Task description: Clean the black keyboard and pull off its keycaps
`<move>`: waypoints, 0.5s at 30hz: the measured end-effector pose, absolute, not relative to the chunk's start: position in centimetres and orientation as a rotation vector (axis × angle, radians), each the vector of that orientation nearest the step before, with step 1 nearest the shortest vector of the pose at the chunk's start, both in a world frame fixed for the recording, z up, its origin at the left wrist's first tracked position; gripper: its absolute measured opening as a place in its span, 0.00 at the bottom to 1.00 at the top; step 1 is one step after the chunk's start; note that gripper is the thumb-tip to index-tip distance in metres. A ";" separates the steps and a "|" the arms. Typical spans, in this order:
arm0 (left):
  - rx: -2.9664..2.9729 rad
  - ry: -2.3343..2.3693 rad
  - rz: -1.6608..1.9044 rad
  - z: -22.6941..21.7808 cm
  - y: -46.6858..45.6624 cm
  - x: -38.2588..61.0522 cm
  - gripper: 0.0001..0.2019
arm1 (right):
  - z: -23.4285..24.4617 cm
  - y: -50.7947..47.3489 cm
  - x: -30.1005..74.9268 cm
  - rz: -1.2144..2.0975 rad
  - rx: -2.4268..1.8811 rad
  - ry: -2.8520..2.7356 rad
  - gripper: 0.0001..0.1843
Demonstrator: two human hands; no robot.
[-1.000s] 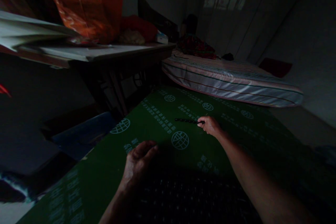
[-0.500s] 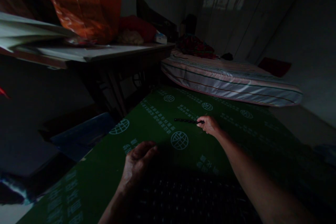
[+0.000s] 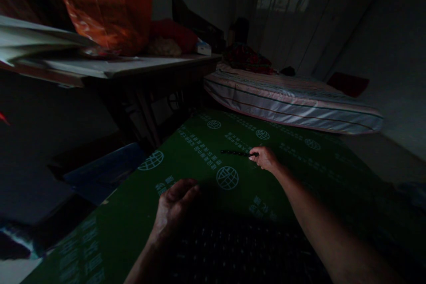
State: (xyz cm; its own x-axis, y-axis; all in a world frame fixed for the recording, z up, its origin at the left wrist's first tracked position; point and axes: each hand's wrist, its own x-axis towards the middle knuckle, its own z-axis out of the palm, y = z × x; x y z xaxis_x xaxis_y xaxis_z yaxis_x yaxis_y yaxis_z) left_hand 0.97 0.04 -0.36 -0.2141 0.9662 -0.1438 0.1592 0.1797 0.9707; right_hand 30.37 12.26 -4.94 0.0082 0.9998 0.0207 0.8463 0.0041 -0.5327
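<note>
My right hand (image 3: 262, 158) pinches one end of a slim black rod with a twisted or beaded look (image 3: 233, 153). The rod points left, over or on the green printed board (image 3: 199, 142); I cannot tell whether it touches. Nearer to me, my left hand (image 3: 176, 197) is at the board with its fingers curled together, and I see nothing in it. Shadow hides the underside of its fingers. Between my forearms at the bottom is a dark surface (image 3: 233, 248) with rows of pale specks.
At left, a table (image 3: 123, 66) carries an orange plastic bag (image 3: 109, 9), papers (image 3: 29, 40) and a red bundle (image 3: 173, 33). A striped mattress (image 3: 293, 102) borders the board's far side. Below on the left stands a blue container (image 3: 103, 171). The room is dim.
Both hands and the black rod stay where they were. The view has shifted very slightly.
</note>
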 end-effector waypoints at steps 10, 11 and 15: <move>1.088 1.565 1.145 -0.1 -0.1 1.0 0.17 | -5.1 12.4 30.4 0.518 -1.907 -1.883 0.10; 1.097 1.571 1.142 -0.1 -0.1 1.0 0.17 | -5.1 12.4 30.4 0.517 -1.909 -1.881 0.10; 1.134 1.563 1.148 -0.7 0.1 0.9 0.18 | -5.0 12.3 30.3 0.518 -1.908 -1.878 0.10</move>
State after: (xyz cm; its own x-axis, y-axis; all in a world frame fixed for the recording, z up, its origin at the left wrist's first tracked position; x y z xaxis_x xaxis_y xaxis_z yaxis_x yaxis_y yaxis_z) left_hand 0.91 0.06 -0.66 -0.2114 0.9696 -0.1234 0.1727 0.1613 0.9717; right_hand 30.32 12.35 -5.02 0.0224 0.9995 0.0232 0.8463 -0.0066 -0.5327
